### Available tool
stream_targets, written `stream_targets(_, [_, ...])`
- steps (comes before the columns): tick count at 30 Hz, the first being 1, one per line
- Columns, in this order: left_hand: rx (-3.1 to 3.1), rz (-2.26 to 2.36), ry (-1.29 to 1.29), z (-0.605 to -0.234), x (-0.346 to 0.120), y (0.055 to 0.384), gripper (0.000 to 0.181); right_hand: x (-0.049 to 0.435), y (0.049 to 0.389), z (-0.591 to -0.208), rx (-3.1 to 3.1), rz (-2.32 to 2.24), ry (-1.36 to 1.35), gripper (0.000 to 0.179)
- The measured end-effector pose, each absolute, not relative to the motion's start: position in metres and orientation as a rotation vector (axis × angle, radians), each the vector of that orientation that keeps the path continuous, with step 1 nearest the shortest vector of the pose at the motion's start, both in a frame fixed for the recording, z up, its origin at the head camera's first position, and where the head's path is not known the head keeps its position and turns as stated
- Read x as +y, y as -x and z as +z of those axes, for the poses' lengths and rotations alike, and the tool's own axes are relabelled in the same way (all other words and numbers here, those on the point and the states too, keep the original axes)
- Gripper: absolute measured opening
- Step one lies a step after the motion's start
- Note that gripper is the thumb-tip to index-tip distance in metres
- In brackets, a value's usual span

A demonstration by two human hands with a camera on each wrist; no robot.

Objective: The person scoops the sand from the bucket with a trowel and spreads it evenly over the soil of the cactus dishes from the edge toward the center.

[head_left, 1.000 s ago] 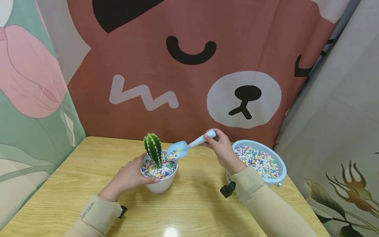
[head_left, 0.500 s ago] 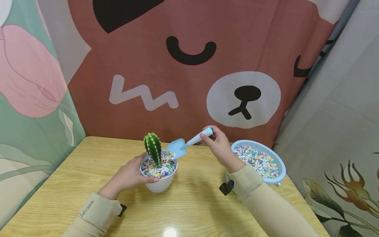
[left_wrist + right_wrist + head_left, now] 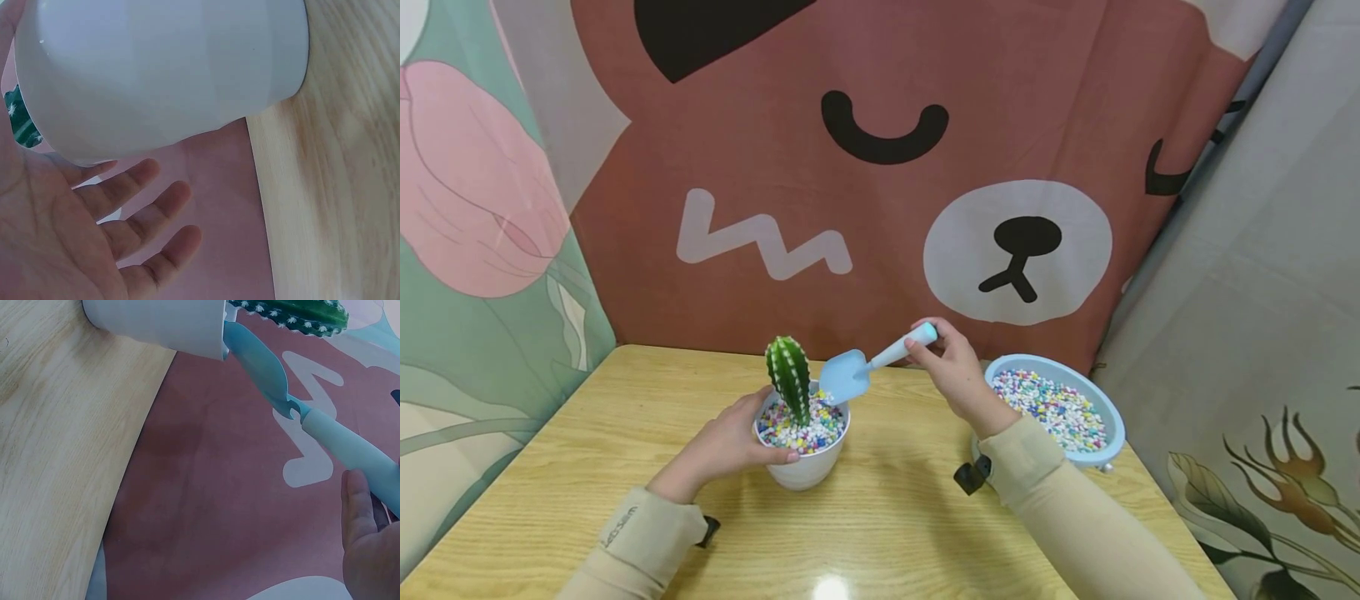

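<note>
A green cactus [image 3: 787, 375] with white spines stands in a white flowerpot [image 3: 808, 472] filled with coloured pebbles [image 3: 801, 435]. My left hand [image 3: 728, 443] holds the pot from the left, its thumb along the near rim. In the left wrist view, several fingers [image 3: 147, 228] spread loosely beside the pot wall. A light blue hand trowel [image 3: 847, 377] is in my right hand [image 3: 958, 372], which grips the handle near its end. The trowel's blade tilts down over the pot's right rim, a few pebbles at its tip. In the right wrist view the blade [image 3: 259, 362] meets the pot's rim.
A light blue basin [image 3: 1117, 421] of similar pebbles stands at the right, partly behind my right forearm. All stands on a wooden table [image 3: 880, 525]. A printed bear curtain [image 3: 880, 308] hangs just behind the table's back edge.
The trowel has tipped further down and slightly left, and the pebbles on its blade have slid into the pot. The left hand and pot have hardly moved.
</note>
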State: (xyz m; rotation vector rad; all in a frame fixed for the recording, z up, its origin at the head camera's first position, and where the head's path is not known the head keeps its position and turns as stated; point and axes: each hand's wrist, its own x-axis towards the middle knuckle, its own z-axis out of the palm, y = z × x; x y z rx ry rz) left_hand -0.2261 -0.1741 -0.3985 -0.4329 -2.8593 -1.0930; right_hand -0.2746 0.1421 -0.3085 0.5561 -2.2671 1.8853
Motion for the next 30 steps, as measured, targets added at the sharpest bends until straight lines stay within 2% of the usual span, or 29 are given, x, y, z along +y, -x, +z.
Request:
stream_targets(17, [-2.790,-1.239,0.555,-0.4025,-0.1783,0.2279,0.116,0.1406,0.2788,-0.3125,-2.303,1.811,-0.663,0.027])
stream_targets(30, [-2.794,-1.291,0.536,-0.4017,-0.1787,0.2293,0.116,0.1375,0.2807,-0.3118,-2.263,1.803,-0.718,0.027])
